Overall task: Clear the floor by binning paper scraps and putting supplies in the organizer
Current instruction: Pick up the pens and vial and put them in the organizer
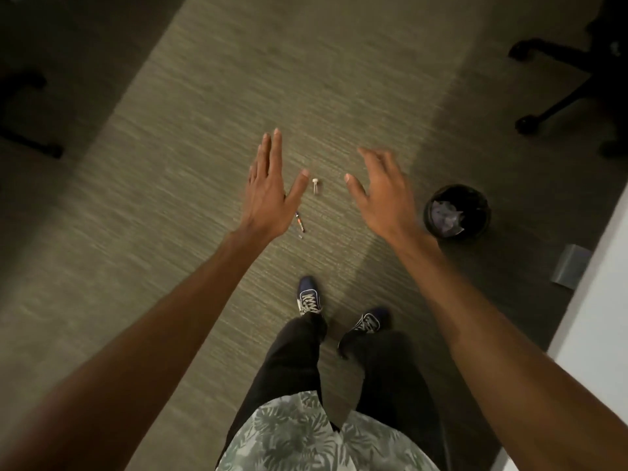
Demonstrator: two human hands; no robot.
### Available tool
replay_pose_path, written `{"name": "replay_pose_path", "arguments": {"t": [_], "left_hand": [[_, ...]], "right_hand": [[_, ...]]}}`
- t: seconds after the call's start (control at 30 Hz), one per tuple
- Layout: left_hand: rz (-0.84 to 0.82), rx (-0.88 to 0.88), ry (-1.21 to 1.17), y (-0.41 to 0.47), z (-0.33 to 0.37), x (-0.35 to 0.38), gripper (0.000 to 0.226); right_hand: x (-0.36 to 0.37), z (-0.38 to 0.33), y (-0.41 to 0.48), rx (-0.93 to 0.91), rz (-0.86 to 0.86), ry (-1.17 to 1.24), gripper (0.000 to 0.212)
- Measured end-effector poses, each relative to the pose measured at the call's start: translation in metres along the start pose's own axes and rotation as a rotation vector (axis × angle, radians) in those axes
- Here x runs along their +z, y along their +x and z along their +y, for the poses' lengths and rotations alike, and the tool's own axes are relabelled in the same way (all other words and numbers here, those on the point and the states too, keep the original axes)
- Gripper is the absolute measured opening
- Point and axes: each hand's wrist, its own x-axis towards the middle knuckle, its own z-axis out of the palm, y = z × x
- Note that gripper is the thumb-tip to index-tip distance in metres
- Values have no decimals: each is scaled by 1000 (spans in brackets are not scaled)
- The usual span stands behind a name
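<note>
Two small supplies lie on the carpet (190,171) at mid-frame, so I judge it best to crouch low and pinch each one singly rather than scoop. Spread flat and empty, the left hand (266,198) has the dark pen-like piece (300,223) showing just right of its palm. The small white piece (316,186) shows between both thumbs, and the right hand (384,202), fingers loosely splayed, holds nothing either.

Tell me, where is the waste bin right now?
In the head view the black bin stands on the carpet at the right, just right of the right hand, with crumpled paper inside.
</note>
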Motion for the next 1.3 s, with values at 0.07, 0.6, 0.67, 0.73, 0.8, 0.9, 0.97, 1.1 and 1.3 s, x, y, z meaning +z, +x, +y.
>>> {"name": "replay_pose_path", "arguments": {"t": [0.07, 0.6, 0.67, 0.73, 0.8, 0.9, 0.97, 1.1, 1.3], "left_hand": [[10, -53, -24, 1, -31, 13, 82], [-79, -446, -61, 25, -280, 233, 78], [-101, -484, -91, 34, -305, 270, 77], [-144, -544, -134, 43, -331, 311, 78], [-184, -590, -181, 56, -358, 354, 79], [-210, -668, -247, 78, -395, 419, 82], [-171, -747, -305, 92, -418, 459, 92], [-73, -936, -324, 116, -450, 520, 117], [74, -1039, -161, 143, -458, 565, 101]], "right_hand": [[34, -3, 11, 8, -24, 7, 48], [338, 138, 86, 43, -324, -67, 44], [371, 162, 99, 35, -335, -68, 43], [404, 186, 112, 29, -327, -70, 41], [436, 210, 127, 13, -313, -69, 39], [483, 247, 148, -21, -278, -46, 36], [512, 271, 160, -48, -258, -27, 35], [557, 314, 180, -68, -231, 4, 34], [588, 345, 192, -65, -231, -5, 34]]}}
